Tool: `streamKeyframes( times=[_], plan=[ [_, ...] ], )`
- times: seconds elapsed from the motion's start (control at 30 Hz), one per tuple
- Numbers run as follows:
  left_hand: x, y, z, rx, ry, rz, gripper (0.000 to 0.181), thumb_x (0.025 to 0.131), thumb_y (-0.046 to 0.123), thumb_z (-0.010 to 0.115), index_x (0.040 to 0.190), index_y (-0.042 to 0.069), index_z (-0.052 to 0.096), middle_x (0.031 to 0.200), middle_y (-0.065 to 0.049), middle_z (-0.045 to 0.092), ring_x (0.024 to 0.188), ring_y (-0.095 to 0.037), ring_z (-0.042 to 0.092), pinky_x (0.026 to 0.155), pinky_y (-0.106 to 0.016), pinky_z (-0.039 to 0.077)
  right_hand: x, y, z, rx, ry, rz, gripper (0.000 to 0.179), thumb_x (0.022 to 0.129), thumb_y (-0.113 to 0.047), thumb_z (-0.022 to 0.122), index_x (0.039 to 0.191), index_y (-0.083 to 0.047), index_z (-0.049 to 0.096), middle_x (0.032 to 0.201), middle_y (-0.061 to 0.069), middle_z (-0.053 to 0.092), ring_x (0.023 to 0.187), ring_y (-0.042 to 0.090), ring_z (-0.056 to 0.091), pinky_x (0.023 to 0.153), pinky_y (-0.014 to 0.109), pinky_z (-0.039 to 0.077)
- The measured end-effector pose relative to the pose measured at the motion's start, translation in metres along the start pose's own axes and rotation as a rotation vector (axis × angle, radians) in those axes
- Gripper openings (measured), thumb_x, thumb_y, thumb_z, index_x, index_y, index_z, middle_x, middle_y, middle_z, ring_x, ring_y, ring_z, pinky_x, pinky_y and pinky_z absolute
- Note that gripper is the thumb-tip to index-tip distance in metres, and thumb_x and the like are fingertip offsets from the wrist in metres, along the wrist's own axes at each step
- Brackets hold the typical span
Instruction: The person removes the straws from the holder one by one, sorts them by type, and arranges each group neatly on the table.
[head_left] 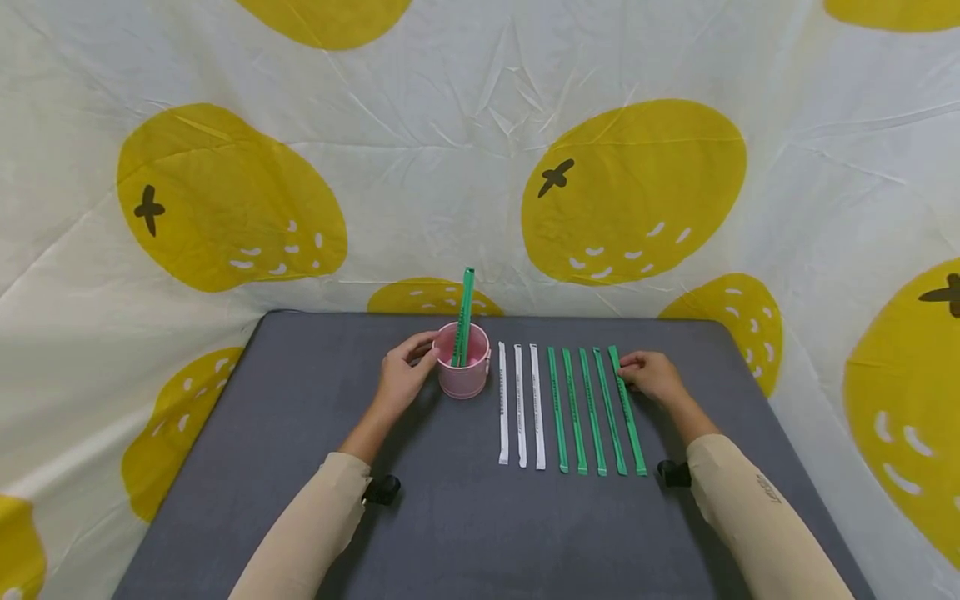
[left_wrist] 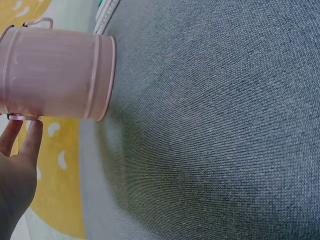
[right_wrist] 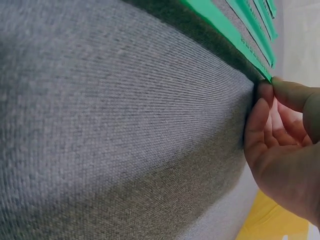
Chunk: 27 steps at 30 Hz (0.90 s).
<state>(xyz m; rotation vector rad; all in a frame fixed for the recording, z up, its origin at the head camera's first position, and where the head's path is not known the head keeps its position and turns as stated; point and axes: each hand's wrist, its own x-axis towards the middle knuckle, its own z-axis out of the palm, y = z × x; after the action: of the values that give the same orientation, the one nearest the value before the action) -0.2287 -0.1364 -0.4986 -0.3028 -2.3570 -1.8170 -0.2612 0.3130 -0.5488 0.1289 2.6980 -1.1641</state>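
A small pink bucket [head_left: 462, 382] stands on the table, with green wrapped straw [head_left: 463, 321] sticking up out of it; whether it is one or more I cannot tell. At the bucket's left side, my left hand [head_left: 402, 372] pinches the small side handle [left_wrist: 23, 118] between thumb and finger. On the right, my right hand [head_left: 654, 377] pinches the upper end of the outermost green wrapped straw [head_left: 632, 425] between thumb and fingertip. In the right wrist view that straw [right_wrist: 225, 32] slants up from the cloth towards the fingers, its gripped end slightly raised.
Between the hands lie three white wrapped straws [head_left: 521, 408] and several green ones [head_left: 576, 412], side by side in a row. The dark grey table [head_left: 465, 533] ends at a back edge against a white curtain [head_left: 435, 192] with yellow fruit prints.
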Motion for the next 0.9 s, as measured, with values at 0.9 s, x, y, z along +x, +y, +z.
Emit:
streamKeyframes(
  times=[0.9],
  plan=[
    [-0.0012, -0.0001, 0.0002, 0.007, 0.011, -0.016, 0.037, 0.098, 0.007, 0.070, 0.133, -0.005, 0.065, 0.133, -0.027, 0.066, 0.121, -0.045, 0.065, 0.105, -0.060, 0.049, -0.0029, -0.0022, 0.0052, -0.108, 0.145, 0.023, 0.028, 0.097, -0.018, 0.071, 0.112, 0.005, 0.069, 0.098, 0.019, 0.075, 0.073, 0.018, 0.069, 0.065, 0.031, 0.057]
  ],
)
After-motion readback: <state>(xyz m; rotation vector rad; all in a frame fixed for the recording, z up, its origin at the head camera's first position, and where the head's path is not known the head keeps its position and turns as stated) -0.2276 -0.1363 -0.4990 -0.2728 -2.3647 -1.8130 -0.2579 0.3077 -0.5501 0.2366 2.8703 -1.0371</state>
